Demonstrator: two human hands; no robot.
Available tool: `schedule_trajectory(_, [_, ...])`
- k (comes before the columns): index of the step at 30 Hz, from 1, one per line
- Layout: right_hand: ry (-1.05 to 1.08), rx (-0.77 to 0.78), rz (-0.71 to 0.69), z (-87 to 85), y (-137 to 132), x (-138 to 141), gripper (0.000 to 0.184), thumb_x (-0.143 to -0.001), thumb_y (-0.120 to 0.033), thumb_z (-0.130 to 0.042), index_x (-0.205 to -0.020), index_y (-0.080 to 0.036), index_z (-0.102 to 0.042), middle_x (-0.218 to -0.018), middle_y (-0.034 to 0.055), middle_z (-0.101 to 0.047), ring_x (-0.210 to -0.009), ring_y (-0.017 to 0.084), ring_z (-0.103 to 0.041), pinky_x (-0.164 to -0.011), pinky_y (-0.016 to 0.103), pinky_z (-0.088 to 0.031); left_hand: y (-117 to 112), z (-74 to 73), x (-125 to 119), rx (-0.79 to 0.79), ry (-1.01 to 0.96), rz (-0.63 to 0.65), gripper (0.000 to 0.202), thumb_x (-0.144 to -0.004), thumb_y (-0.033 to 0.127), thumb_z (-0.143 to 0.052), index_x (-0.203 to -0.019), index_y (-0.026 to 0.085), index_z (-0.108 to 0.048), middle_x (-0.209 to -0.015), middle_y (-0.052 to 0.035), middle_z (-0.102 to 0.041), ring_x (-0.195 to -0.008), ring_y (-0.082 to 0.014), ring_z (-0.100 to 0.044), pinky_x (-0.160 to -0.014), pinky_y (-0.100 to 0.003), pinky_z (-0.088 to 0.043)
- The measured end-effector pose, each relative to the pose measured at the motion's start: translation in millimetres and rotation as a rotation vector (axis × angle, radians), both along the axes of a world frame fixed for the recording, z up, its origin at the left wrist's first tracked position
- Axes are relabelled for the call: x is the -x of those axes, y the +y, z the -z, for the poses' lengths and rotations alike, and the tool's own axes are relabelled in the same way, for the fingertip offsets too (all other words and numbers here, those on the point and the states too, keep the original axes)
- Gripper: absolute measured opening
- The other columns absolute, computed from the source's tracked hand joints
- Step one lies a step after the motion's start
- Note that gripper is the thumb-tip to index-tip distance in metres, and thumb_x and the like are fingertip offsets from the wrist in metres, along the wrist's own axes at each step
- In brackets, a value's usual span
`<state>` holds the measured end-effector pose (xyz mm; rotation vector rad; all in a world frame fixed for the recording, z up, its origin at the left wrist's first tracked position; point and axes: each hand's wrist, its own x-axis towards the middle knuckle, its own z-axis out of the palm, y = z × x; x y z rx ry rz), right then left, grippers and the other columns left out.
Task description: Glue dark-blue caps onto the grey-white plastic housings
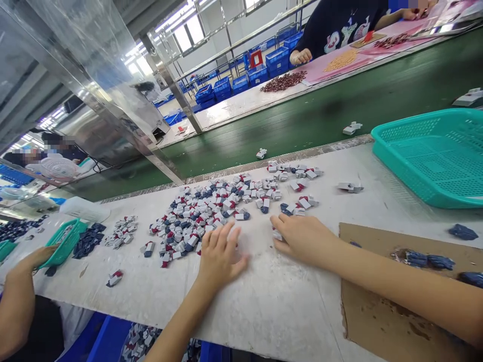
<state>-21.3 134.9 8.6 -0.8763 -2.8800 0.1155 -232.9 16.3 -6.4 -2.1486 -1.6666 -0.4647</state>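
A spread-out pile of small plastic parts, white-grey with dark blue or dark red ends, lies on the pale worktable. My left hand is at the pile's near right edge, fingers apart and thumb out, with nothing visible in its grasp. To its right, my right hand rests low over the table. Its thumb and fingers close around a small white-grey part, mostly hidden by them. Just beyond those fingers lie a few more blue, red and white parts.
A green conveyor belt runs behind the table, carrying a few grey pieces. A teal basket stands at right, near brown cardboard with dark blue pieces. At left, a co-worker's hand touches a green basket. Another person works across the belt.
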Motion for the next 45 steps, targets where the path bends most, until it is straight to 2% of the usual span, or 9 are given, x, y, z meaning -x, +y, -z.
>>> schedule_trajectory(3, [-0.014,-0.033,-0.011,7.8,-10,-26,0.008,-0.084,-0.022,-0.055,-0.091,-0.019,-0.059,-0.076,0.0037,-0.067,-0.064,0.02,-0.066,-0.048,0.029,-0.023,42,-9.0,-24,-0.037,0.077,0.18,0.043,-0.094,0.035,-0.055,-0.133,0.017,-0.057,-0.133,-0.0182,-0.067,-0.125,-0.034,-0.059,-0.108,-0.051,-0.037])
schedule_trajectory(9, [-0.007,-0.165,0.038,21.7,-3,-84,0.003,-0.084,-0.021,-0.059,-0.082,-0.018,-0.059,-0.072,0.0046,-0.062,-0.064,0.024,-0.066,-0.051,0.029,-0.032,119,-11.7,-53,0.357,0.009,0.312,0.034,-0.097,0.034,-0.056,-0.126,0.019,-0.064,-0.134,-0.0105,-0.067,-0.131,-0.0291,-0.055,-0.106,-0.042,-0.045])
schedule_trajectory(18, [0.149,0.067,0.003,21.7,9,-87,0.029,-0.096,-0.039,-0.055,-0.116,-0.02,-0.064,-0.099,0.0062,-0.068,-0.081,0.021,-0.07,-0.059,0.03,-0.05,95,-1.3,-30,0.355,-0.037,0.233,0.023,-0.098,0.024,-0.057,-0.117,0.016,-0.067,-0.13,-0.013,-0.066,-0.125,-0.0289,-0.058,-0.104,-0.045,-0.047])
schedule_trajectory(23, [0.077,0.147,0.118,-12.2,41,-48,0.038,-0.095,-0.048,-0.054,-0.119,-0.022,-0.066,-0.112,0.0099,-0.069,-0.102,0.028,-0.068,-0.069,0.033,-0.052,86,-0.9,-22,0.352,-0.162,0.184,0.017,-0.097,0.015,-0.057,-0.109,0.019,-0.068,-0.105,-0.0084,-0.072,-0.107,-0.0254,-0.067,-0.099,-0.045,-0.051])
schedule_trajectory(27, [0.062,0.154,0.264,-42.2,114,36,0.039,-0.104,-0.041,-0.044,-0.131,-0.017,-0.059,-0.123,0.0125,-0.065,-0.106,0.024,-0.064,-0.083,0.036,-0.053,83,-3.0,-24,0.319,-0.429,0.148,0.007,-0.092,0.016,-0.063,-0.095,0.02,-0.068,-0.098,-0.0075,-0.071,-0.098,-0.0249,-0.068,-0.095,-0.046,-0.053])
schedule_trajectory(33, [-0.018,0.223,0.354,-37.4,198,146,0.04,-0.099,-0.041,-0.059,-0.131,-0.017,-0.058,-0.13,0.011,-0.06,-0.11,0.022,-0.063,-0.093,0.044,-0.056,79,-4.7,-15,0.307,-1.016,0.048,0.024,-0.093,0.041,-0.064,-0.094,0.017,-0.065,-0.09,-0.0082,-0.073,-0.072,-0.017,-0.071,-0.063,-0.028,-0.06])
schedule_trajectory(37, [-0.05,0.24,0.32,-21.3,206,160,0.037,-0.098,-0.039,-0.061,-0.128,-0.017,-0.06,-0.131,0.0108,-0.06,-0.112,0.023,-0.062,-0.094,0.045,-0.055,82,-3.7,-10,0.368,-1.355,-0.025,0.051,-0.077,0.064,-0.073,-0.09,0.015,-0.067,-0.079,-0.008,-0.073,-0.061,-0.0167,-0.069,-0.053,-0.027,-0.058])
schedule_trajectory(41, [-0.01,0.236,0.292,-11.5,207,147,0.036,-0.099,-0.039,-0.06,-0.128,-0.017,-0.06,-0.129,0.0106,-0.06,-0.109,0.022,-0.062,-0.092,0.043,-0.056,85,-5.6,-12,0.418,-1.597,-0.09,0.055,-0.06,0.059,-0.087,-0.089,0.016,-0.07,-0.069,-0.0035,-0.068,-0.057,-0.0143,-0.064,-0.055,-0.028,-0.057])
schedule_trajectory(45, [0.069,0.227,0.293,-11.9,206,120,0.036,-0.099,-0.04,-0.06,-0.125,-0.016,-0.059,-0.125,0.0099,-0.06,-0.102,0.02,-0.063,-0.087,0.039,-0.056,84,-9.0,-13,0.43,-1.54,-0.093,0.044,-0.067,0.05,-0.081,-0.093,0.016,-0.069,-0.081,-0.007,-0.072,-0.062,-0.0143,-0.063,-0.056,-0.028,-0.056])
